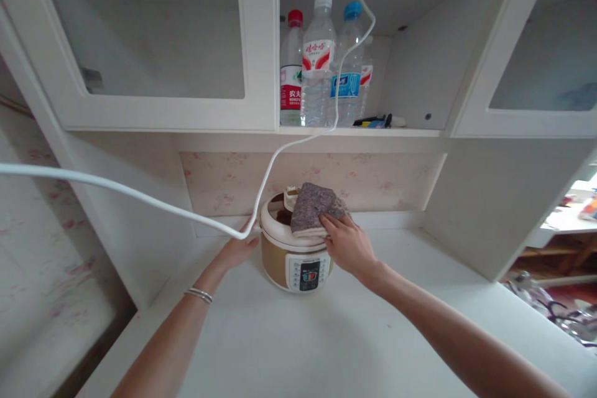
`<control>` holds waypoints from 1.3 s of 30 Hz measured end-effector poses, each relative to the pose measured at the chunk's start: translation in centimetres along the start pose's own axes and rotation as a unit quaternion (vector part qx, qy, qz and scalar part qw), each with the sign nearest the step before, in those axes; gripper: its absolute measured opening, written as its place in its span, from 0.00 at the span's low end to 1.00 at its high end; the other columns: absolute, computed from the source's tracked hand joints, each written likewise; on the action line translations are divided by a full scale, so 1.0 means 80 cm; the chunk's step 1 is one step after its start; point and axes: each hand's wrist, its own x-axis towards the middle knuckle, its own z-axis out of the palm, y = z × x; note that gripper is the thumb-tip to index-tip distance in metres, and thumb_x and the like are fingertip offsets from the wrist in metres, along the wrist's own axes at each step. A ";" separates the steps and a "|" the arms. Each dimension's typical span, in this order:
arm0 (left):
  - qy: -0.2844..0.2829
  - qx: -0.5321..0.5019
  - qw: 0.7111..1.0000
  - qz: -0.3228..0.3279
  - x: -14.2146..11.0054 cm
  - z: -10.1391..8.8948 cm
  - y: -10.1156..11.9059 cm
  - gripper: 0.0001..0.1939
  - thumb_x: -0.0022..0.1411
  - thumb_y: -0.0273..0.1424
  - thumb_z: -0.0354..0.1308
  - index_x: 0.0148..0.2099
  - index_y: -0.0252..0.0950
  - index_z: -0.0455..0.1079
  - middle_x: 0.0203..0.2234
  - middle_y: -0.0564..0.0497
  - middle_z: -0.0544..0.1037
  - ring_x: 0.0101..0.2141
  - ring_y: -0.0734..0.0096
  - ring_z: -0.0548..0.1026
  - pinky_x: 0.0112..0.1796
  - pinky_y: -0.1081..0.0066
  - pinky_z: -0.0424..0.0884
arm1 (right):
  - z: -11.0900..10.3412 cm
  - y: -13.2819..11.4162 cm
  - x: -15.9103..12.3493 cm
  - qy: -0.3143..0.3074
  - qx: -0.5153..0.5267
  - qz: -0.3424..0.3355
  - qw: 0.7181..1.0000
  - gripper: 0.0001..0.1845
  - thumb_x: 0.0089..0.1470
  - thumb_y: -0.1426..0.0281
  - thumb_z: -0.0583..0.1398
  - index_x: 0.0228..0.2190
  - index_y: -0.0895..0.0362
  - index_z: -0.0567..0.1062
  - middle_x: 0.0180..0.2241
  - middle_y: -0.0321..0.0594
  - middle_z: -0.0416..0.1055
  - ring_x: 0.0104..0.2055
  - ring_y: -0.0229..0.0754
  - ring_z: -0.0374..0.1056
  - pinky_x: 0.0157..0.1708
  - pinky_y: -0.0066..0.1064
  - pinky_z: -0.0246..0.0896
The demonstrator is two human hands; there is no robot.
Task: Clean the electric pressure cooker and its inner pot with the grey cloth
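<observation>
An electric pressure cooker [274,259] with a white lid, a gold-coloured body and a front control panel stands on the white counter. Across the right part of its lid lies a folded grey cloth [314,205]. My right hand [349,242] grips the near right edge of that cloth, pressing it on the lid. At the cooker's left side is my left hand [237,253], its thumb apart from the stretched fingers; the fingertips are partly hidden by the white cable and the cooker. Whether it bears on the cooker I cannot tell.
A white cable [186,214] hangs across the view, passing in front of the cooker's left side. Overhead, an open cabinet shelf [405,132] holds several plastic bottles [319,96] and small items. Glass-fronted cabinet doors [170,113] flank it. White side panels [494,199] border the counter [280,348].
</observation>
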 end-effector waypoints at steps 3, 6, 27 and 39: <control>0.041 0.050 0.996 0.069 0.000 -0.015 0.026 0.20 0.58 0.31 0.53 0.54 0.40 0.67 0.56 0.44 0.67 0.47 0.61 0.73 0.48 0.63 0.70 | -0.009 -0.013 0.007 0.014 -0.020 -0.086 0.996 0.25 0.56 0.73 0.52 0.56 0.54 0.64 0.57 0.42 0.63 0.52 0.49 0.59 0.48 0.40 0.56; 0.164 0.091 0.974 0.128 -0.011 -0.031 0.082 0.15 0.61 0.27 0.48 0.49 0.37 0.68 0.55 0.44 0.66 0.51 0.62 0.69 0.52 0.62 0.66 | -0.008 -0.018 0.027 0.016 -0.016 -0.163 0.986 0.25 0.56 0.74 0.53 0.56 0.54 0.64 0.56 0.44 0.64 0.51 0.49 0.58 0.48 0.40 0.56; 0.004 0.251 0.953 0.168 -0.006 -0.044 0.044 0.26 0.55 0.23 0.52 0.57 0.40 0.65 0.54 0.45 0.70 0.54 0.58 0.67 0.56 0.62 0.60 | 0.076 0.022 -0.118 0.074 0.277 -0.005 0.958 0.19 0.61 0.68 0.49 0.52 0.54 0.66 0.54 0.45 0.65 0.57 0.42 0.60 0.56 0.38 0.57; 0.107 0.120 0.986 -0.034 0.064 -0.013 0.102 0.14 0.62 0.36 0.49 0.45 0.37 0.69 0.36 0.45 0.78 0.40 0.60 0.76 0.39 0.68 0.69 | 0.172 -0.020 -0.204 -0.093 0.243 0.087 0.962 0.18 0.59 0.70 0.48 0.45 0.52 0.74 0.51 0.39 0.69 0.53 0.46 0.63 0.53 0.39 0.57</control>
